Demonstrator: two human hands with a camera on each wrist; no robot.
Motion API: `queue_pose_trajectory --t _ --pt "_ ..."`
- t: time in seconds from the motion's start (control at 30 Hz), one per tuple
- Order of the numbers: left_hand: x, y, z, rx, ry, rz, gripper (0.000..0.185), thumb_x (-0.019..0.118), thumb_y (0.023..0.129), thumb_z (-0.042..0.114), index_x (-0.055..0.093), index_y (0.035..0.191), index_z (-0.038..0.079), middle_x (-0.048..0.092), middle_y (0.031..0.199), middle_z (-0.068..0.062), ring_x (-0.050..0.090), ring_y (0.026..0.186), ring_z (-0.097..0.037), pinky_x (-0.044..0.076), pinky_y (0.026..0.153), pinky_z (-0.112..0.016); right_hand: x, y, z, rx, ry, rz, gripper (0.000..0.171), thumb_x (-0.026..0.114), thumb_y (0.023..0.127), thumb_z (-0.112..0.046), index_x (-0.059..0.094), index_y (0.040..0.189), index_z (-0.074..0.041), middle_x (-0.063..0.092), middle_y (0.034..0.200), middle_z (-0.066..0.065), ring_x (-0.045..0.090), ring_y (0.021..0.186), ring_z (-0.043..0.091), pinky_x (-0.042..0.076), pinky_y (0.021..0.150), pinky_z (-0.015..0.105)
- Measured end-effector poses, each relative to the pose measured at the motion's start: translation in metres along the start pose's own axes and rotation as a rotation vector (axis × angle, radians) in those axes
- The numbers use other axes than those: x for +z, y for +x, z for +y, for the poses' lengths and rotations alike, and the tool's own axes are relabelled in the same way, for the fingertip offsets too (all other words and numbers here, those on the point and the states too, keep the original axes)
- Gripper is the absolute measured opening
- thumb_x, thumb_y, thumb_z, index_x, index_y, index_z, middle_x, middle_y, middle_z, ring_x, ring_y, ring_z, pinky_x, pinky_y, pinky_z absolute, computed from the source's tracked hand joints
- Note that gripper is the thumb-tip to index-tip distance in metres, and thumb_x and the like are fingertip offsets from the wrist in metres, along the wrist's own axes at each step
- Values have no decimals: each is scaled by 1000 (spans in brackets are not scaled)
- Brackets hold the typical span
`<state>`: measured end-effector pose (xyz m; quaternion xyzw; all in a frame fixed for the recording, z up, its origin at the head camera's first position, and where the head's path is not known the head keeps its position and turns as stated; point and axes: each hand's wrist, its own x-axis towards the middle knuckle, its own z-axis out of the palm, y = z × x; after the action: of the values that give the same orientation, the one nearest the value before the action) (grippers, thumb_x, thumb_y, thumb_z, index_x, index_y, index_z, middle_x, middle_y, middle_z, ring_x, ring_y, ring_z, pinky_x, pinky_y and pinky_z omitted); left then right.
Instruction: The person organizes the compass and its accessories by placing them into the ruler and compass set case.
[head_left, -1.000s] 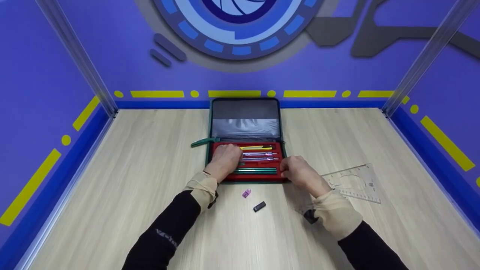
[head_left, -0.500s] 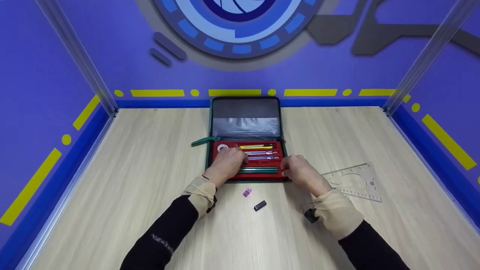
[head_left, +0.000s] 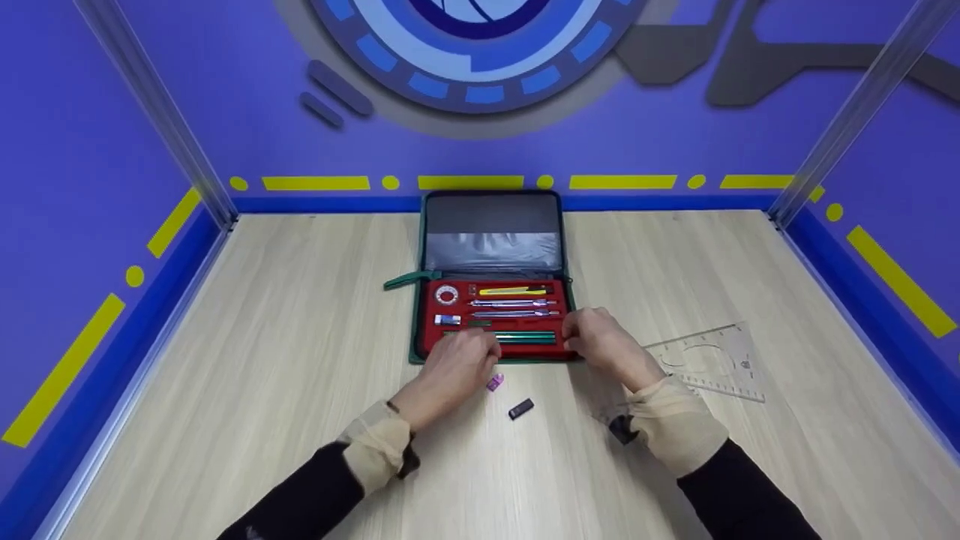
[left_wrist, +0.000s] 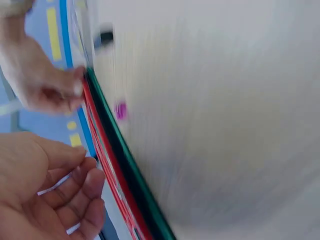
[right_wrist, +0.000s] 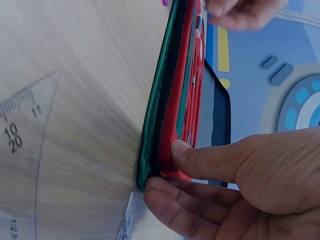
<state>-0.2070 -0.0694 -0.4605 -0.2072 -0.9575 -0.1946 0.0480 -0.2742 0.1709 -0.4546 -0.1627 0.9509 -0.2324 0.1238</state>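
Observation:
A green zip case [head_left: 493,211] lies unfolded on the table, its dark lid raised at the back. Its red tray [head_left: 532,355] holds two silver compasses [head_left: 510,304], a yellow cutter [head_left: 516,291], a white eraser [head_left: 448,320], a round white dial [head_left: 446,295] and green pens [head_left: 525,337]. My right hand [head_left: 604,343] pinches the case's front right corner, thumb on the tray and fingers outside, as the right wrist view shows. My left hand [head_left: 456,367], loosely curled around nothing, hovers by the front edge, near a small purple piece [head_left: 495,382].
A small black block [head_left: 520,409] lies on the table in front of the case. A clear set square [head_left: 716,364] lies to the right, partly behind my right wrist. A green strap [head_left: 409,280] sticks out left of the case. Blue walls [head_left: 360,161] enclose the table.
My left hand has come away from the tray towards the front edge and the purple piece, uncovering the white dial and eraser. The right hand has stayed at the case's corner.

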Motion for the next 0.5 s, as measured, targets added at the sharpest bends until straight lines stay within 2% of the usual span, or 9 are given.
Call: queue_pose_trajectory --t 0.1,0.23,0.37,0.5 --pt "2 -16 11 -36 -64 -9 5 70 98 11 74 97 9 70 87 -1 63 78 -12 56 75 -28 -1 -1 1 3 2 4 12 69 92 4 67 83 -5 61 80 6 54 76 23 45 65 32" --pt "7 -30 25 -40 -111 -39 6 68 98 10 73 99 8 69 90 -1 62 80 -10 55 75 -27 -1 -2 2 4 4 3 12 69 91 4 68 83 -4 61 81 6 55 77 23 46 65 32" --pt "17 -37 38 -7 -83 -40 8 71 96 12 73 99 5 68 90 -3 62 78 -13 55 72 -29 0 -1 0 19 7 -5 11 68 92 4 69 85 -4 62 82 8 55 78 23 46 64 31" --pt "30 -39 51 40 12 5 14 76 93 19 71 96 6 63 86 -4 63 76 -15 55 68 -30 1 1 -3 51 18 -13 12 67 93 4 69 85 -4 62 82 8 55 76 22 46 63 31"
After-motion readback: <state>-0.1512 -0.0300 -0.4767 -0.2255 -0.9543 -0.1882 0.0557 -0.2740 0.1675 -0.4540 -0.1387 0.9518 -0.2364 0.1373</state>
